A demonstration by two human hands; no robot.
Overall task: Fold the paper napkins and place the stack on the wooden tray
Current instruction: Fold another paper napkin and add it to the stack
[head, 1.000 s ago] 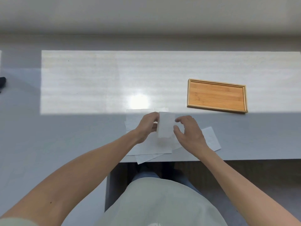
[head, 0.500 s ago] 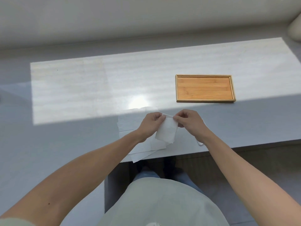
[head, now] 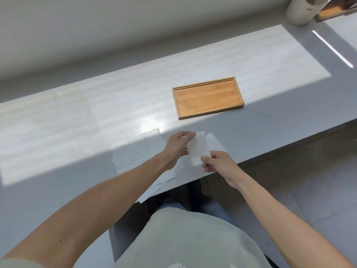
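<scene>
While it sits bare, tray (head: 208,97): far on desk (head: 96,113).
Left hand (head: 178,147): pinches folded napkin (head: 199,149).
Right hand (head: 218,164): pinches it too.

The tray (head: 208,97) lies mid-counter (head: 77,117), the loose napkins (head: 141,151) at the near edge below and left of it, a folded napkin (head: 199,149) held over them, a jar (head: 300,11) at the far right corner.

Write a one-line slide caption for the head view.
Both hands, left hand and right hand, hold a folded napkin above loose napkins; wooden tray sits empty.
</scene>
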